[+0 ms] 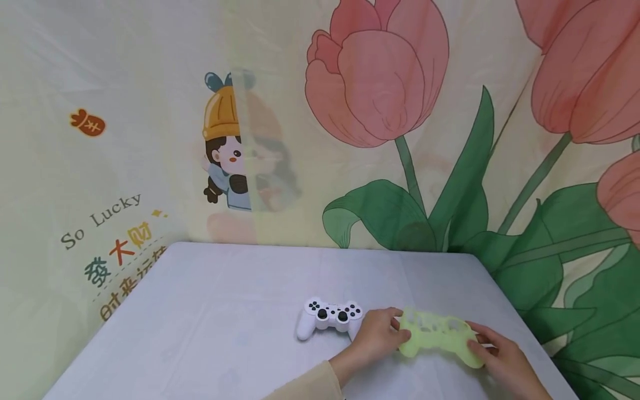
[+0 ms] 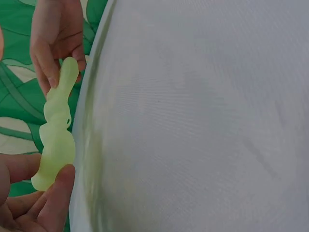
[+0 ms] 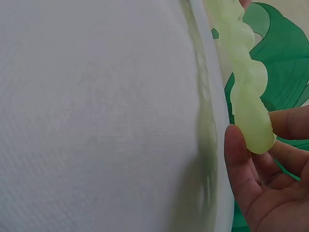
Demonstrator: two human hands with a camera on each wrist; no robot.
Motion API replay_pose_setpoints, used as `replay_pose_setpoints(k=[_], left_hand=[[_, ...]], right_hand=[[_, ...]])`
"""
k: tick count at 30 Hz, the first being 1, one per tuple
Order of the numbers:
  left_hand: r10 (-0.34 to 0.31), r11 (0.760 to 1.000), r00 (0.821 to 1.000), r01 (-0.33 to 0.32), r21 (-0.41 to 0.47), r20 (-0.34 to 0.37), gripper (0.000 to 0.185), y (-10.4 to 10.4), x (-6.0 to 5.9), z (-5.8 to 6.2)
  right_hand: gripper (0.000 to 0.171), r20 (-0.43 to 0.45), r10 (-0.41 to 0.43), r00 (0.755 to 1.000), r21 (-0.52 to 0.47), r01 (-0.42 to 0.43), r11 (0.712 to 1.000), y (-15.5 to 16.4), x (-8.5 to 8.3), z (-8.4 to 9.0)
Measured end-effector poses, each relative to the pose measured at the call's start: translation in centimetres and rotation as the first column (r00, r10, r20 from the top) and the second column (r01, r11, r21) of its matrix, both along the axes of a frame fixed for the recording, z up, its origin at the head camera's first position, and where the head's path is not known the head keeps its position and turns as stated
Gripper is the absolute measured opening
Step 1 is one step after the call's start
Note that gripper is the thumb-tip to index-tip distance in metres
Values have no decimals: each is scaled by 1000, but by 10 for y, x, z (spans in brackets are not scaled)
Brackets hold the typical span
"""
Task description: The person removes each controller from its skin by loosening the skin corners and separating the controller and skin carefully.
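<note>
A pale green, translucent controller cover is held by both hands over the right part of the table. My left hand pinches its left end between thumb and fingers. At the other end my right hand grips the right handle of the cover. In the left wrist view the cover is seen edge-on, stretched between the two hands. The right wrist view shows the thumb and fingers of the right hand around the cover's end. A white game controller lies left of the left hand, which partly hides its right handle.
The table is covered in a white cloth. Behind it hangs a curtain printed with pink tulips, green leaves and a cartoon figure. The table's right edge runs close beside the right hand.
</note>
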State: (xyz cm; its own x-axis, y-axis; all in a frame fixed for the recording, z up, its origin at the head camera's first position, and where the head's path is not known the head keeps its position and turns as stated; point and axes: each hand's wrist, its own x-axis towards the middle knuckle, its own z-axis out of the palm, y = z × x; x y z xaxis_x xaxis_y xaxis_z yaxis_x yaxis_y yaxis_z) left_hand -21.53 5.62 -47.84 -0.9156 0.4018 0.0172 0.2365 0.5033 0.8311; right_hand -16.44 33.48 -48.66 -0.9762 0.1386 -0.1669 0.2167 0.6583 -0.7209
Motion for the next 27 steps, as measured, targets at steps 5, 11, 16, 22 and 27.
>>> replay_pose_setpoints(k=[5,11,16,22,27], left_hand=[[8,1000,999,-8,-13,-35,44,0,1,-4],[2,1000,998,-3,-22,-55,44,-4,4,-10],[-5,998,998,1,-57,-70,47,-8,5,-10],[-61,997,995,57,-55,-80,47,-25,10,6],[-84,996,991,79,-50,-109,45,-49,7,30]], right_hand=[[62,24,19,1000,24,-20,1000,0,-3,-7],[62,35,54,998,54,-56,997,-3,-2,-11],[64,43,60,997,83,-63,995,-2,-1,-9],[63,15,113,994,180,-113,977,-2,-3,2],[58,-104,169,980,245,-139,959,-14,-5,15]])
